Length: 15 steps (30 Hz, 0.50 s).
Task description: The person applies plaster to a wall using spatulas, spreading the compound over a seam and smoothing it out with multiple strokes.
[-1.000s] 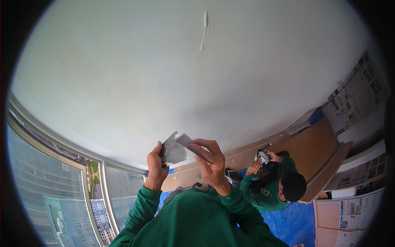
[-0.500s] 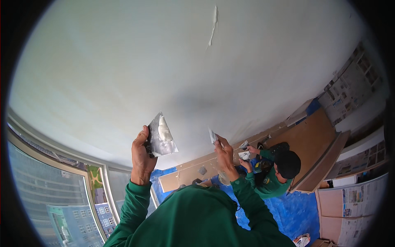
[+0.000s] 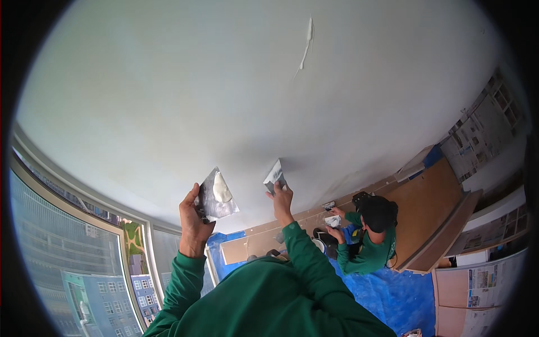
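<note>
My left hand (image 3: 192, 220) is raised and grips a flat metal plate (image 3: 215, 195) that carries a lump of white filler (image 3: 221, 187). My right hand (image 3: 281, 200) holds a putty knife (image 3: 274, 176) with its blade up against the pale ceiling (image 3: 196, 95). Both arms wear green sleeves. A streak of white filler (image 3: 305, 46) runs along the ceiling farther away.
Another person in green with a dark cap (image 3: 370, 233) crouches on blue floor sheeting (image 3: 387, 295), holding small tools near a white bucket (image 3: 320, 245). Brown board (image 3: 424, 208) covers the wall behind them. Large windows (image 3: 67, 264) curve along the left; paper-covered surfaces (image 3: 477, 137) stand at the right.
My hands have drawn apart: the left hand with the plate has tilted outward, and the right hand has lifted the knife away from the plate up to the ceiling.
</note>
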Tool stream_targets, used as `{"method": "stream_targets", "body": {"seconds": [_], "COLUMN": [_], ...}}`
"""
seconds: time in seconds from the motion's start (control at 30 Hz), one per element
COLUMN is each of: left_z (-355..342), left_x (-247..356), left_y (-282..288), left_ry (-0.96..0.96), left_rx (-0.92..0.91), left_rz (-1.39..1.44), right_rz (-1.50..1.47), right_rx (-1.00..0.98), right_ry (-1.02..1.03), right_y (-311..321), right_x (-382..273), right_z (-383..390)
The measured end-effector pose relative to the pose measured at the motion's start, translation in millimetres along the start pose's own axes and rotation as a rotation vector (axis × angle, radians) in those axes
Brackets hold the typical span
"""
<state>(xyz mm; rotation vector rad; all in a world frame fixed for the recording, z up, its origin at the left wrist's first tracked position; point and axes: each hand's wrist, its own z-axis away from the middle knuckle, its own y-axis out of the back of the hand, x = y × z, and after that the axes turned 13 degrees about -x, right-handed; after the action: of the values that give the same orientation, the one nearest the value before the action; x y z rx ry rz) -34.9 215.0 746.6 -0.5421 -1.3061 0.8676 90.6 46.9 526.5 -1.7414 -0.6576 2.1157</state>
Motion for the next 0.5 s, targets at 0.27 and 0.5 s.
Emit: {"method": "stream_targets", "body": {"seconds": [0.27, 0.5], "left_z": [-25, -24], "left_x": [-16, -37], "left_y": [-33, -42], "left_ry": [-0.161, -0.405], "left_rx": [-0.058, -0.136], "left_rz": [-0.369, -0.635], "right_rz": [1.092, 1.653], "right_rx": [-0.361, -0.346], "right_ry": [0.662, 0.833], "right_y": [-26, -75], "right_x": [-195, -198], "right_z": [132, 149]}}
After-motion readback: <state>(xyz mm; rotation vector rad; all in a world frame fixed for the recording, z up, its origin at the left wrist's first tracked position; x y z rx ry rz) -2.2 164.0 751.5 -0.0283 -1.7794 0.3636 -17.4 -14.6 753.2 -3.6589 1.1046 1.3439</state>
